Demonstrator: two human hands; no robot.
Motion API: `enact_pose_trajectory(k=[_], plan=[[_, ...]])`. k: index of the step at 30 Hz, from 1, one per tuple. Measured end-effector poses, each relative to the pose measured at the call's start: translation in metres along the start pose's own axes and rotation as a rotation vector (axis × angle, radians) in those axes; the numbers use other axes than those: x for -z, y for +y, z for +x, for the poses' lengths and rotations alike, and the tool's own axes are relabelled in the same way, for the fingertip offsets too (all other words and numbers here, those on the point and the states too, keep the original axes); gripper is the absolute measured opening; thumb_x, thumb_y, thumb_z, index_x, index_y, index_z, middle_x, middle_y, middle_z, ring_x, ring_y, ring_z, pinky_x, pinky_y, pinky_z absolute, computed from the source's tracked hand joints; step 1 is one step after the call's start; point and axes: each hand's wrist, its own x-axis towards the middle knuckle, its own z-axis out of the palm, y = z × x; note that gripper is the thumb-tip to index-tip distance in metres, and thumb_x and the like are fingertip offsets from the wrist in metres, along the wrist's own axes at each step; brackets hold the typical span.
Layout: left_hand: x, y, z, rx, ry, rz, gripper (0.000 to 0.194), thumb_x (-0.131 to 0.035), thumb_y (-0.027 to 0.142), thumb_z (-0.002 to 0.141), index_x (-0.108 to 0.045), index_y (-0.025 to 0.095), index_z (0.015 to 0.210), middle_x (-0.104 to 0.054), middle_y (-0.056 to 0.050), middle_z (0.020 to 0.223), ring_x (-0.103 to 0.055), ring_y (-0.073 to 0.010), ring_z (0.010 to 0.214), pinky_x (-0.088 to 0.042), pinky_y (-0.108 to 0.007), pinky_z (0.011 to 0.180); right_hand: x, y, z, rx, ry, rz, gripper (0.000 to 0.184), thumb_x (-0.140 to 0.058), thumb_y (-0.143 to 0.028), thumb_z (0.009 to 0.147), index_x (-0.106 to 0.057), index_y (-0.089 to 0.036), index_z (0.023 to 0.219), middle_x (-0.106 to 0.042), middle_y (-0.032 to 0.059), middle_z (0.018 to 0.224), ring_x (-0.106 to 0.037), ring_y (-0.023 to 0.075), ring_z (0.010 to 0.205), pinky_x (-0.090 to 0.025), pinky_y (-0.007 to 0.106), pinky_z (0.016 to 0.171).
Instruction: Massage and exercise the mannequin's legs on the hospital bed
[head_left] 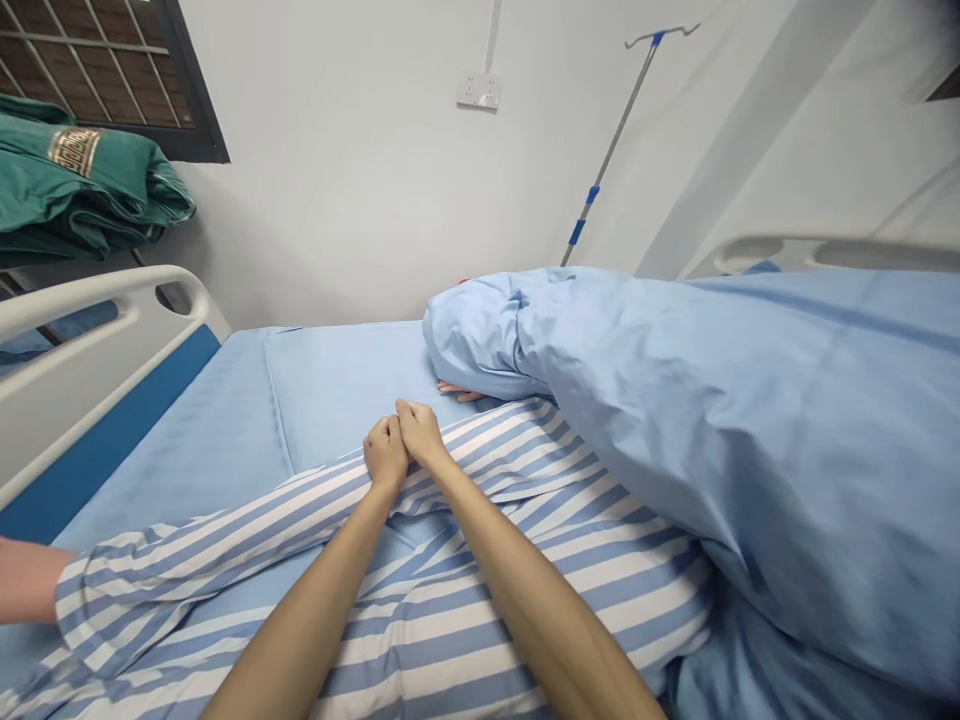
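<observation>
A figure in a blue-and-white striped gown (480, 600) lies on a hospital bed. My left hand (385, 452) and my right hand (421, 433) sit side by side at the gown's far hem, both closed on the striped cloth. Just past them a foot or hand of the figure (459, 393) pokes out from under a light blue quilt (712, 420). The quilt is heaped over the right side of the bed. A bare arm of the figure (26, 578) shows at the left edge.
The light blue sheet (330, 390) covers the mattress. A white and blue bed rail (97, 390) runs along the left, another rail (825, 250) at the right. An IV pole (611, 150) leans by the white wall. Folded green cloth (82, 185) lies at upper left.
</observation>
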Motion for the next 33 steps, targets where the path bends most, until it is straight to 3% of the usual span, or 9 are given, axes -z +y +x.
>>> enact_pose_trajectory(k=[3, 5, 12, 16, 20, 23, 25, 28, 33], plan=[[0.000, 0.000, -0.002, -0.030, -0.006, 0.068, 0.035, -0.034, 0.034, 0.082, -0.035, 0.020, 0.050, -0.040, 0.003, 0.049, -0.033, -0.0103, 0.052, -0.023, -0.025, 0.052, 0.019, -0.001, -0.002, 0.156, -0.067, -0.181, 0.039, -0.040, -0.037, 0.083, -0.038, -0.020, 0.048, -0.038, -0.0047, 0.046, -0.033, 0.0102, 0.049, -0.023, 0.025, 0.051], [-0.002, 0.005, -0.002, -0.004, -0.007, 0.109, 0.034, -0.038, 0.033, 0.080, -0.035, 0.019, 0.049, -0.038, 0.003, 0.048, -0.032, -0.0100, 0.051, -0.022, -0.025, 0.051, 0.029, 0.004, -0.003, 0.161, -0.057, -0.176, 0.040, -0.038, -0.037, 0.085, -0.036, -0.020, 0.049, -0.037, -0.0049, 0.046, -0.033, 0.0098, 0.049, -0.023, 0.025, 0.051], [-0.031, 0.042, 0.003, 0.051, -0.022, -0.196, 0.029, -0.040, 0.030, 0.075, -0.034, 0.020, 0.048, -0.034, 0.004, 0.046, -0.033, -0.0092, 0.050, -0.027, -0.023, 0.050, 0.041, 0.019, 0.004, 0.028, -0.002, 0.219, 0.037, -0.038, -0.043, 0.083, -0.036, -0.020, 0.054, -0.034, -0.0055, 0.049, -0.031, 0.0089, 0.048, -0.026, 0.023, 0.046], [-0.047, 0.047, -0.003, 0.031, 0.005, -0.122, 0.031, -0.038, 0.031, 0.078, -0.037, 0.020, 0.049, -0.042, 0.003, 0.049, -0.036, -0.0097, 0.052, -0.027, -0.024, 0.052, 0.044, 0.022, 0.010, -0.037, 0.098, 0.338, 0.035, -0.041, -0.042, 0.081, -0.033, -0.021, 0.054, -0.032, -0.0058, 0.050, -0.030, 0.0086, 0.048, -0.028, 0.022, 0.047], [-0.048, 0.040, -0.006, -0.019, 0.000, -0.055, 0.034, -0.036, 0.032, 0.081, -0.036, 0.020, 0.049, -0.042, 0.003, 0.048, -0.036, -0.0102, 0.052, -0.026, -0.025, 0.053, 0.052, 0.017, 0.014, -0.024, 0.066, 0.144, 0.035, -0.040, -0.037, 0.082, -0.036, -0.021, 0.052, -0.036, -0.0044, 0.048, -0.034, 0.0103, 0.050, -0.029, 0.023, 0.050], [-0.048, 0.036, -0.006, -0.044, -0.024, -0.030, 0.036, -0.034, 0.033, 0.082, -0.032, 0.020, 0.049, -0.038, 0.004, 0.047, -0.033, -0.0102, 0.051, -0.024, -0.025, 0.053, 0.066, 0.015, 0.014, 0.105, 0.026, -0.129, 0.036, -0.045, -0.034, 0.081, -0.041, -0.020, 0.049, -0.040, -0.0038, 0.046, -0.033, 0.0107, 0.050, -0.026, 0.025, 0.053], [-0.049, 0.037, -0.006, -0.064, -0.043, 0.014, 0.035, -0.036, 0.033, 0.080, -0.033, 0.020, 0.048, -0.037, 0.004, 0.047, -0.031, -0.0101, 0.051, -0.023, -0.025, 0.053, 0.076, 0.017, 0.013, 0.163, 0.036, -0.187, 0.038, -0.044, -0.035, 0.082, -0.040, -0.020, 0.048, -0.040, -0.0040, 0.046, -0.032, 0.0103, 0.049, -0.025, 0.025, 0.053], [-0.055, 0.046, -0.005, -0.039, -0.080, 0.025, 0.032, -0.040, 0.030, 0.077, -0.034, 0.020, 0.047, -0.035, 0.004, 0.047, -0.031, -0.0098, 0.051, -0.023, -0.025, 0.052, 0.084, 0.025, 0.013, 0.134, 0.065, -0.098, 0.041, -0.039, -0.039, 0.085, -0.037, -0.020, 0.049, -0.039, -0.0042, 0.046, -0.033, 0.0099, 0.049, -0.024, 0.024, 0.051], [-0.080, 0.072, -0.004, 0.022, -0.105, -0.231, 0.028, -0.038, 0.030, 0.077, -0.037, 0.020, 0.050, -0.037, 0.004, 0.048, -0.034, -0.0091, 0.051, -0.027, -0.023, 0.050, 0.091, 0.032, 0.019, -0.020, 0.123, 0.238, 0.039, -0.039, -0.045, 0.083, -0.035, -0.021, 0.053, -0.034, -0.0050, 0.047, -0.032, 0.0093, 0.046, -0.026, 0.023, 0.046]])
